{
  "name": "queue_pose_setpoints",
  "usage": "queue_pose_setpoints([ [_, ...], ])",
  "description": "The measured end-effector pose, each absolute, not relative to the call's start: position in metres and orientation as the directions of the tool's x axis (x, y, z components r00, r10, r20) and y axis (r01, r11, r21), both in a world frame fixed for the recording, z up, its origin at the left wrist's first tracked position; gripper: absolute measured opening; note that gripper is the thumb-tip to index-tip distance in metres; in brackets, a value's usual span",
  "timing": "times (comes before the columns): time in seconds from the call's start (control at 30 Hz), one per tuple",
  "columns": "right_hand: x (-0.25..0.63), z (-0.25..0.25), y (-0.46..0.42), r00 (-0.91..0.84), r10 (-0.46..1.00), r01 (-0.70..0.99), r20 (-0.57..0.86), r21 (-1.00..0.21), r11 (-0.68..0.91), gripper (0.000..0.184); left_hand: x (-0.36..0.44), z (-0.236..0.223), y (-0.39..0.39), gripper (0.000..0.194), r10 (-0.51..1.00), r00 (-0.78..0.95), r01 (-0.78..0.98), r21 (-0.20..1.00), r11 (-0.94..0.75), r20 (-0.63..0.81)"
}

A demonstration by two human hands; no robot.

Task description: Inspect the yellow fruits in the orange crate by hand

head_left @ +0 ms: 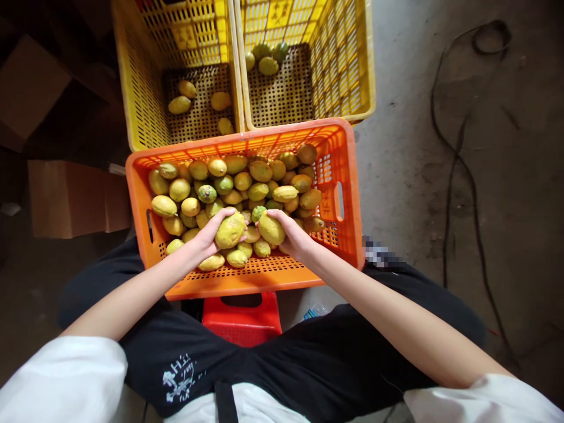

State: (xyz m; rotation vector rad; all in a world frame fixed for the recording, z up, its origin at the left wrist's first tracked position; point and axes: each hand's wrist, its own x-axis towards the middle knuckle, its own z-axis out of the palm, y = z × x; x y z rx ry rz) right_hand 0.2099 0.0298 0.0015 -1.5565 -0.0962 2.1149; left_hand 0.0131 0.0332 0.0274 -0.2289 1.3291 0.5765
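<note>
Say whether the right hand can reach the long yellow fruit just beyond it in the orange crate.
Probably yes: the long yellow fruit lies uncovered on top, close to the right hand, and the orange crate is open above. The hand likely needs to release its held fruit first.

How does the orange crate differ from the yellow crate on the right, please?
Fill: the orange crate holds many fruits across most of its bottom; the right yellow crate holds only a few, at its far left corner.
Place: the orange crate is nearer the camera; the right yellow crate stands beyond it.
Both have open tops and slotted walls.
</note>
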Motion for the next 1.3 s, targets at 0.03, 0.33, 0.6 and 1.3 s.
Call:
queue_pose_setpoints([
  [0.03, 0.21, 0.001, 0.03, -0.214, 0.424, -0.352, -0.88, -0.336, -0.874, 0.01, 0.013, 0.028, 0.034, 0.018, 0.26, 0.106, -0.531, 0.167, 0.831, -0.96],
  [0.33, 0.206, 0.004, 0.032, -0.181, 0.336, -0.38, -0.924, -0.25, -0.89, 0.023, 0.014, 0.031, 0.039, 0.033, 0.272, 0.085, -0.55, 0.183, 0.815, -0.959],
  [0.6, 0.212, 0.001, 0.032, -0.279, 0.311, -0.353, -0.908, -0.204, -0.913, 0.031, 0.013, 0.025, 0.037, 0.044, 0.247, 0.099, -0.526, 0.16, 0.835, -0.964],
  [1.3, 0.207, 0.002, 0.027, -0.156, 0.462, -0.336, -0.873, -0.393, -0.856, 0.012, 0.001, 0.018, 0.036, 0.014, 0.319, 0.17, -0.397, 0.231, 0.888, -0.933],
])
